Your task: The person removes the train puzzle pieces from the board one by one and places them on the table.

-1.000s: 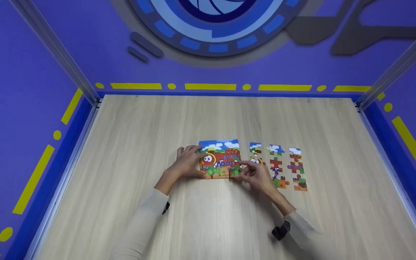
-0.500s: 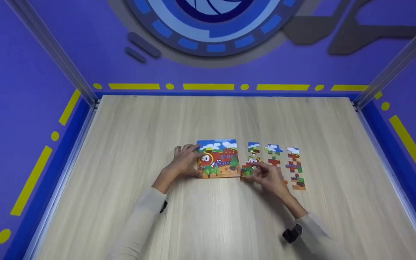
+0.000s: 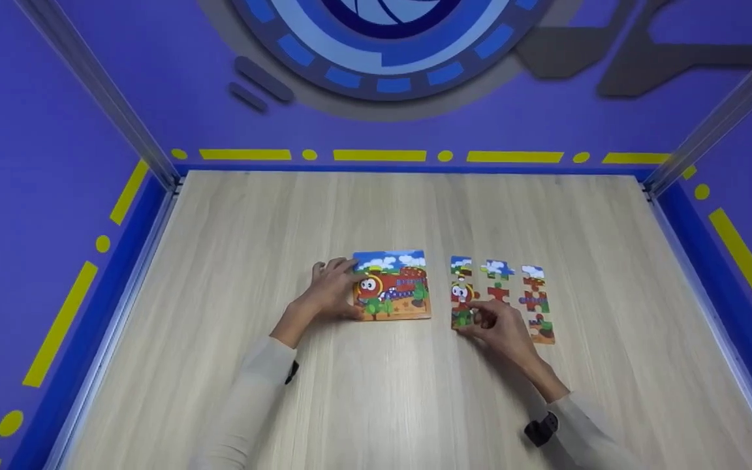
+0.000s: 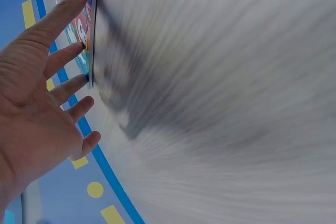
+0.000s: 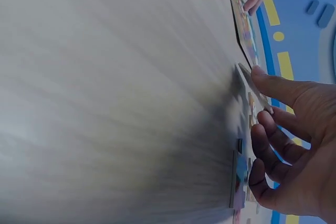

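A square jigsaw board (image 3: 408, 303) with a printed train picture lies in the middle of the table. My left hand (image 3: 330, 290) rests at its left edge, the thumb and fingers spread along it; in the left wrist view the thumb lies nearly straight on the board (image 4: 84, 30). To the right, my right hand (image 3: 503, 329) pinches a puzzle piece (image 3: 461, 318) with green foliage between thumb and forefinger, at the bottom of the nearest column of loose pieces. In the right wrist view, that thin piece stands tilted, with one edge near the tabletop.
Loose puzzle pieces lie in three columns right of the board: the left one includes a train-face piece (image 3: 461, 292), the middle one a red piece (image 3: 498, 294), the right one another red piece (image 3: 534, 301). My right hand hides part of the middle column. Purple walls enclose the wooden table (image 3: 284, 215).
My right hand has carried the pinched piece rightward from the board's lower right corner to the nearest column. The board and my left hand have shifted slightly left.
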The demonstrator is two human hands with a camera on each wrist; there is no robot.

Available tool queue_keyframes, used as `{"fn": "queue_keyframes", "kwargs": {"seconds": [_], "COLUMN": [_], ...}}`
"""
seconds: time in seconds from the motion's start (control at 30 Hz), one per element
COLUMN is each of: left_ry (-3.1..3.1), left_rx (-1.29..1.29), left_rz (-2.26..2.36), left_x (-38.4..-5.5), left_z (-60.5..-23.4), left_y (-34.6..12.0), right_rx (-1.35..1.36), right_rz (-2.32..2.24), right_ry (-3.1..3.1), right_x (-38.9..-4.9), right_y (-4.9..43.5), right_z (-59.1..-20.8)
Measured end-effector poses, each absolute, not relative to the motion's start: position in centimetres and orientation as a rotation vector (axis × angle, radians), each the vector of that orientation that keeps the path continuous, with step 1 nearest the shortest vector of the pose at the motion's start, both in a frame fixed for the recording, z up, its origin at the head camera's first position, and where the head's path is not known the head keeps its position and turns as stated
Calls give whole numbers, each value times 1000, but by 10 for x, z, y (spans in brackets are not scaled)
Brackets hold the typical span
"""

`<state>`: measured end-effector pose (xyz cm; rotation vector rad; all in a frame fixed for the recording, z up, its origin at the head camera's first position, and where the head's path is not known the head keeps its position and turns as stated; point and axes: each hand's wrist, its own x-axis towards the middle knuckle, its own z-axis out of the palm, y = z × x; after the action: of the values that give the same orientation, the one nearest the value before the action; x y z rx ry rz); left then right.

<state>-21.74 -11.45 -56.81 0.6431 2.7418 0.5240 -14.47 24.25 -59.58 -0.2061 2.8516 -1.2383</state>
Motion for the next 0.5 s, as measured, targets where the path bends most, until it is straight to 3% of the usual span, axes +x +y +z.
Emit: {"fn": "queue_keyframes", "kwargs": {"seconds": [0.5], "left_ry": [2736], "left_rx": [628], "left_rz": [523], "left_x": [-218], "left_z": [-566], "left_y": [-109], "right_rx": [-226], "right_rz": [-956], "right_ry": [2971], "right_x": [-143], "right_y": [243], "right_z": [-598]}}
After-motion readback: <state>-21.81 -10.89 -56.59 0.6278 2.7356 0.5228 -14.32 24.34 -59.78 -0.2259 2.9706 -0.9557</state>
